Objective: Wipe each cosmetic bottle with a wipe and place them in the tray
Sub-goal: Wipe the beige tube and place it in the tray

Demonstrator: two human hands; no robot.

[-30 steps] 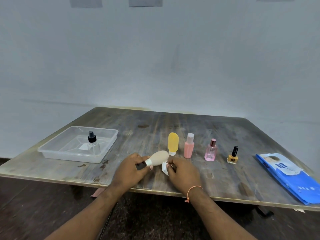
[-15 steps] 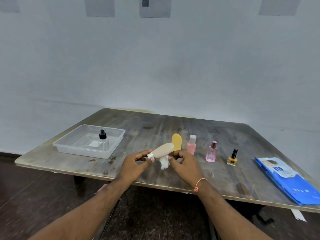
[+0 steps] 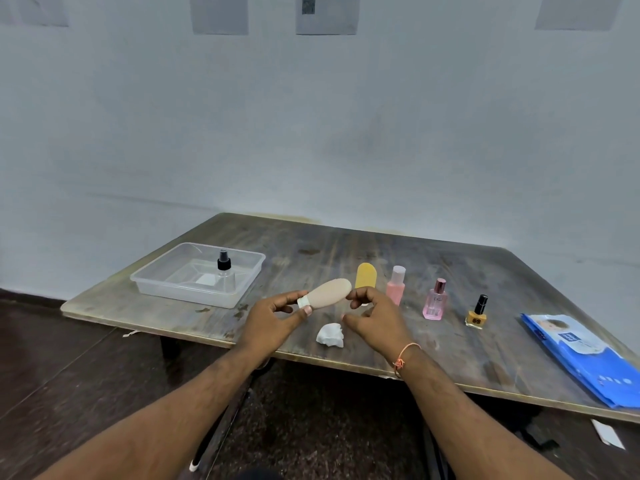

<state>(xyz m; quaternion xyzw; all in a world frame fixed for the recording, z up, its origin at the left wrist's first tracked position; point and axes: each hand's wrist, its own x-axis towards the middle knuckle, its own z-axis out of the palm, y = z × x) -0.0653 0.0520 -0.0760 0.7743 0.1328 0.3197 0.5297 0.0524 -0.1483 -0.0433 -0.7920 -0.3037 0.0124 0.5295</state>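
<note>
At lower centre a crumpled wipe lies on the table. Just above it, the left hand pinches the beige bottle by its cap; the right hand, fingers loosely curled, holds nothing. Farther left, the tray holds a spray bottle.

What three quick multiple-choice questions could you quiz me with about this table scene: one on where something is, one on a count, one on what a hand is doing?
1. Where is the crumpled wipe?
A. in the tray
B. on the table near the front edge
C. on the blue pack

2. How many bottles stand in the tray?
A. one
B. two
C. none

3. What does the left hand do?
A. lies flat
B. holds the wipe
C. pinches the beige bottle at its cap end

Answers: 1 B, it lies on the table below the hands. 2 A, only the black-capped spray bottle. 3 C, thumb and fingers close round the white cap.
</note>
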